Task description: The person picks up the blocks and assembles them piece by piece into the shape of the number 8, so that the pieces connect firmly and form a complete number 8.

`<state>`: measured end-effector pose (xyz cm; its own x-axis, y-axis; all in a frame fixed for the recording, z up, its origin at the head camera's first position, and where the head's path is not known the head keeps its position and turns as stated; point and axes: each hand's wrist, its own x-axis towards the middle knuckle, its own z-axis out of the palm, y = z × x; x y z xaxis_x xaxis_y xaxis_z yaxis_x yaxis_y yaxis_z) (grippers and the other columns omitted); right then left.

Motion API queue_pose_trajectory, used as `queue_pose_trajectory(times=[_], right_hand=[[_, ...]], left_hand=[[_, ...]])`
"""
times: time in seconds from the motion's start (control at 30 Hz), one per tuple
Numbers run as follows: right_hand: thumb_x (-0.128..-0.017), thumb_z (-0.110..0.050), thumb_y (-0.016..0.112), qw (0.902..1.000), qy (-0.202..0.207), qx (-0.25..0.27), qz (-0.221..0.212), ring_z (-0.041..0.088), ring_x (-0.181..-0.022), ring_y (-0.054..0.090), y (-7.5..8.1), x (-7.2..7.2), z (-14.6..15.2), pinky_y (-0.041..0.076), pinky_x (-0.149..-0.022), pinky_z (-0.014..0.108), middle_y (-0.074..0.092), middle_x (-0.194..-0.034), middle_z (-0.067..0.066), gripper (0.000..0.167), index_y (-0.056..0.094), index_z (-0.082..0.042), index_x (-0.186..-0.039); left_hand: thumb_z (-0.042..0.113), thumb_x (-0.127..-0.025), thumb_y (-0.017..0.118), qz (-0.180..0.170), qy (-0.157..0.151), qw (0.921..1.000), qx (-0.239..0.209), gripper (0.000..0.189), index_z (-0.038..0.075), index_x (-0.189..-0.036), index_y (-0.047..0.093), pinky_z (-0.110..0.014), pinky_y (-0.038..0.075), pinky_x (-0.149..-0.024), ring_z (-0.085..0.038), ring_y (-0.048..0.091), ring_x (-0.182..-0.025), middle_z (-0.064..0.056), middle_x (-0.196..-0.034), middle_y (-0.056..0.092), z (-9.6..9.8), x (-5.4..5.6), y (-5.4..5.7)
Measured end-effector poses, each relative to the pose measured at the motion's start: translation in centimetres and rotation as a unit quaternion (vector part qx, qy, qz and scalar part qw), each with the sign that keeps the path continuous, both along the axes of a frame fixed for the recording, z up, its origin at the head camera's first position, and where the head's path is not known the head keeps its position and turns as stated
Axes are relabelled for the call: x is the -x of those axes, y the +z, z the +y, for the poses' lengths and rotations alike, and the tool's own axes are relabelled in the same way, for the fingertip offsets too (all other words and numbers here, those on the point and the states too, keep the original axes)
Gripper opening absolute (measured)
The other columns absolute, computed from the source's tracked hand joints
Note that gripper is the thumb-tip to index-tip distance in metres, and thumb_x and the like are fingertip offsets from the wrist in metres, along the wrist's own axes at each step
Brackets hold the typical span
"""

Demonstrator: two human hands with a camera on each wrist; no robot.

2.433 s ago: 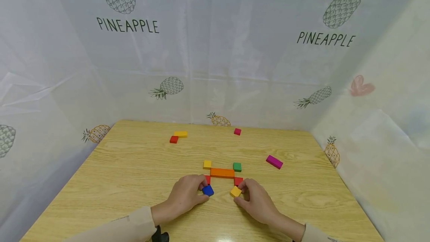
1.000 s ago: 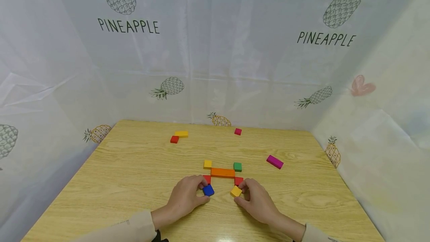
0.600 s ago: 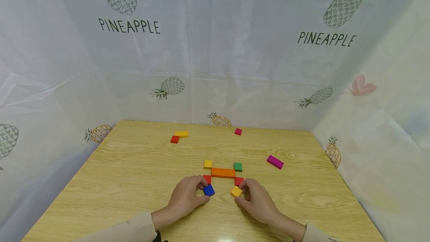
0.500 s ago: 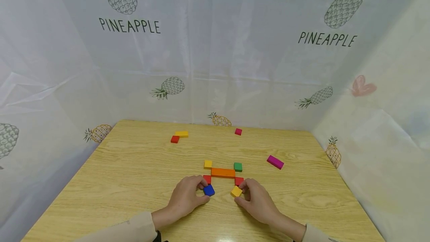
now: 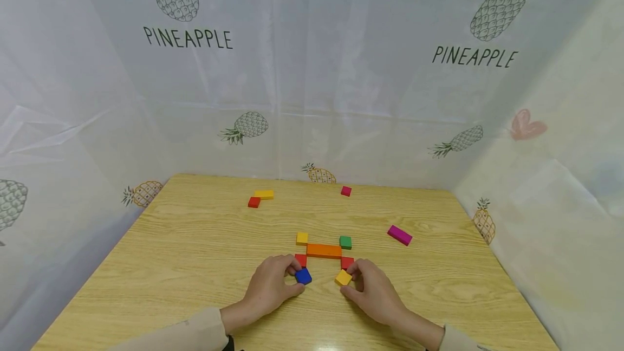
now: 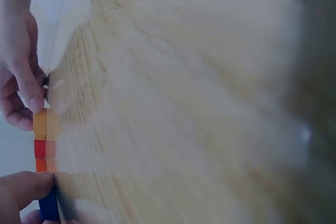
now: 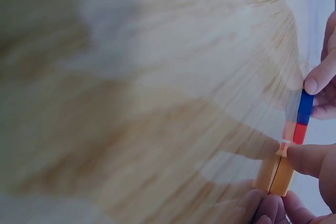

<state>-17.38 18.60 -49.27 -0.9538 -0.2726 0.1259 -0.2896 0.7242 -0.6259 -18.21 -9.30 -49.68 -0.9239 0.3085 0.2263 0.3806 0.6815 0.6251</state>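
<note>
My left hand (image 5: 268,283) pinches a blue block (image 5: 303,276) between thumb and fingers, the block turned at an angle on the table. Opposite it, my right hand (image 5: 375,291) pinches a yellow block (image 5: 343,278), also angled. Just behind the blue one lies a red block (image 5: 300,260), partly covered by my left fingers. Another red block (image 5: 347,262) sits behind the yellow one. A long orange block (image 5: 324,251) spans between the two red blocks, with a small yellow block (image 5: 302,239) at its back left corner and a green block (image 5: 345,242) at its back right.
A magenta oblong block (image 5: 400,235) lies to the right. Farther back are a yellow oblong block (image 5: 264,194), a red block (image 5: 254,202) touching it, and a small pink block (image 5: 346,191). A pineapple-print sheet (image 5: 312,69) hangs behind the wooden table (image 5: 195,242).
Both hands stay almost still, keeping hold of the blue and yellow blocks. The left red block shows slightly more than at first, and the whole view has shifted a little.
</note>
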Motion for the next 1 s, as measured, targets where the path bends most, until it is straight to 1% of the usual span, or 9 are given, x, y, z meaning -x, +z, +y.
queue_pose_trajectory(times=[0.7,1.0], right_hand=[[-0.087,-0.022,0.090,1.0000,-0.007,0.002,0.001,0.009,-0.077,0.049,-0.26,-0.02,0.03,0.045,-0.066,0.023,0.057,-0.095,-0.004,0.034,0.064,-0.013,-0.107],[-0.087,-0.022,0.090,0.9999,-0.007,0.010,0.001,0.010,-0.078,0.051,-0.02,0.12,0.01,0.045,-0.067,0.022,0.059,-0.096,-0.004,0.034,0.064,-0.013,-0.108]], left_hand=[[0.026,-0.081,0.095,-0.010,0.000,0.9999,-0.005,0.029,0.022,-0.098,0.072,-0.027,0.045,-0.073,-0.010,0.059,-0.085,0.014,-0.090,0.069,-0.04,0.12,-0.14],[0.027,-0.081,0.095,-0.011,-0.002,0.9999,-0.006,0.029,0.022,-0.098,0.072,-0.027,0.047,-0.073,-0.009,0.060,-0.086,0.014,-0.091,0.069,-0.12,0.31,-0.15]])
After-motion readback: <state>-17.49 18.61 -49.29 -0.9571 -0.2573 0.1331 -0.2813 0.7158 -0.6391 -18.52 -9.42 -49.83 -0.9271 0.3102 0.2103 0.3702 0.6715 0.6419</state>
